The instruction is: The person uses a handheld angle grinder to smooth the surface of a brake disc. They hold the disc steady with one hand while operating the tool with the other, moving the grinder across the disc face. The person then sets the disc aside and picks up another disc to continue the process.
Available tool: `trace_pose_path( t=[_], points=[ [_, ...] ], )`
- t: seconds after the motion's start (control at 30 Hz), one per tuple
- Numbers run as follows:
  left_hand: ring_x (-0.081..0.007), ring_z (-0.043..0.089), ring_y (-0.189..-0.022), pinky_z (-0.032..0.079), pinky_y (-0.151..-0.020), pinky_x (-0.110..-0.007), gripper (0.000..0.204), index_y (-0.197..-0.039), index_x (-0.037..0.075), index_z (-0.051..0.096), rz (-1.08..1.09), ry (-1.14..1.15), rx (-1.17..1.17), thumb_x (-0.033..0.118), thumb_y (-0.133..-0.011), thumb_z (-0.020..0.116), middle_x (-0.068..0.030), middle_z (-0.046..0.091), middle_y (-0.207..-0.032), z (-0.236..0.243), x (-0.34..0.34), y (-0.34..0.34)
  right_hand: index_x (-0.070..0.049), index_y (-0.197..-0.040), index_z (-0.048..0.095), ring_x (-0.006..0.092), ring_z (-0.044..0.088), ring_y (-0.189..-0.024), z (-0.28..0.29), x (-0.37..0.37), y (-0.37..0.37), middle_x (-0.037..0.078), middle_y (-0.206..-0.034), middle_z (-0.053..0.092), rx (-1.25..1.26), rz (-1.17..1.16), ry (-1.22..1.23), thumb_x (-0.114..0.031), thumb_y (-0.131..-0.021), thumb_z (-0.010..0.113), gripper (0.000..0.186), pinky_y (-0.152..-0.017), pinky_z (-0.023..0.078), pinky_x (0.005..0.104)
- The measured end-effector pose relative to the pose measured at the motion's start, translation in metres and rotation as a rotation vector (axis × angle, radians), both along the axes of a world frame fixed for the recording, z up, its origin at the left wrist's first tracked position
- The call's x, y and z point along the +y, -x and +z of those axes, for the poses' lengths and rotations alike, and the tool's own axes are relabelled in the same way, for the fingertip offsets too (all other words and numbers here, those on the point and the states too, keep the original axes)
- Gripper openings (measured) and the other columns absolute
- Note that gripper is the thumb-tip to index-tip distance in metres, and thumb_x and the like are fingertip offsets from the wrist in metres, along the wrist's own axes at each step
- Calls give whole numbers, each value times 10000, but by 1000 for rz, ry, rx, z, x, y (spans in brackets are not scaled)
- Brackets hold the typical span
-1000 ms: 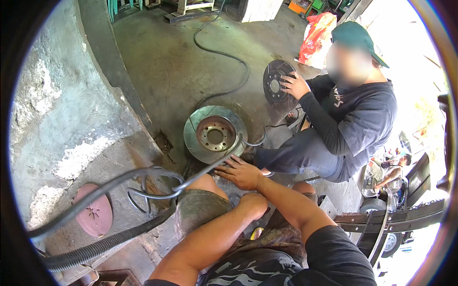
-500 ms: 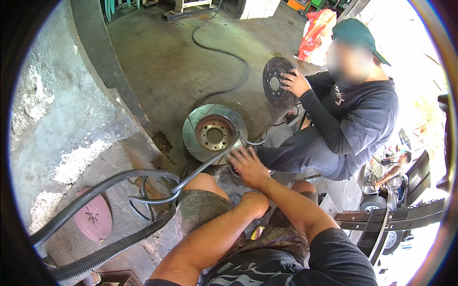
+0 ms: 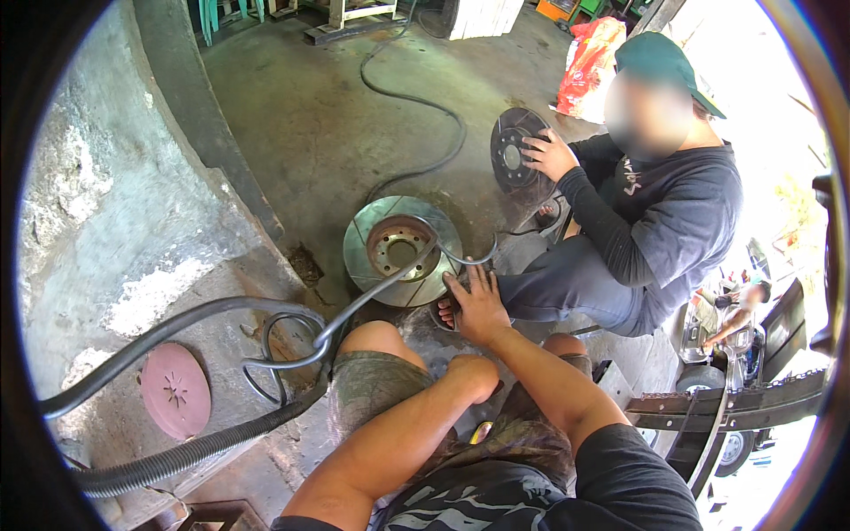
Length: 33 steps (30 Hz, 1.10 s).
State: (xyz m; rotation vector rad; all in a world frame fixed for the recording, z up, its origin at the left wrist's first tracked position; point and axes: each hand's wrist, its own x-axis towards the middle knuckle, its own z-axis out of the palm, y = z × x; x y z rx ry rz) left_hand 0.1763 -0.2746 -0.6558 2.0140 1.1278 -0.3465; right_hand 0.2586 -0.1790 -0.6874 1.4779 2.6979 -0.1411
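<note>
A silver brake disc [image 3: 363, 243] with dark radial lines and a rusty brown hub [image 3: 381, 239] lies in front of my knees. A grey hose [image 3: 363, 305] runs up to it and curls over its hub. My right hand [image 3: 479, 305] is just beyond the disc's near right rim, fingers apart, beside the other person's sandalled foot [image 3: 444, 311]; it holds nothing. My left hand [image 3: 475, 376] is bent down between my knees, by my right forearm, its fingers hidden. On the right, a seated person in a cap holds a darker brake disc [image 3: 512, 159] upright with a hand [image 3: 551, 155].
A pink round sanding disc [image 3: 175, 389] with holes lies at the left, near a ribbed black hose [image 3: 195, 451]. A black cable [image 3: 425, 102] snakes across the floor. A plastered wall [image 3: 115, 203] rises left. A red and white sack [image 3: 589, 66] stands behind the person.
My right hand has shifted slightly right, away from the disc's near rim, uncovering the other person's foot. My left arm and the disc the other person holds look nearly the same.
</note>
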Motion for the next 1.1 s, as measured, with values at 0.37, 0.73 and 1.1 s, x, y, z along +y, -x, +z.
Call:
trace_pose_path(
  t=[0.37, 0.73, 1.1],
  points=[
    [-409, 771, -990, 614, -817, -518, 206, -1012, 8, 800, -94, -135, -12, 91, -841, 719, -218, 791, -1037, 23, -23, 4, -90, -1442, 559, 370, 558, -1331, -27, 42, 50, 208, -1419, 605, 1459, -1206, 1134, -454, -961, 767, 639, -1026, 466, 493],
    [-443, 760, -976, 596, -795, -565, 246, -982, 5, 793, 215, 49, -179, 189, -885, 663, -258, 772, -1019, 52, -101, -10, -106, -1338, 634, 347, 638, -1258, -37, 57, 95, 104, -1347, 683, 2040, -633, 1702, -271, -854, 800, 538, -1074, 532, 539],
    [-386, 725, -1039, 552, -908, -484, 359, -1197, -7, 720, 730, 19, -368, 233, -930, 722, -189, 762, -1096, 120, -217, 8, -94, -1259, 660, 349, 687, -1148, 25, 96, 110, 103, -1223, 738, 1526, -932, 1500, -259, -915, 727, 387, -1031, 554, 539]
  ],
)
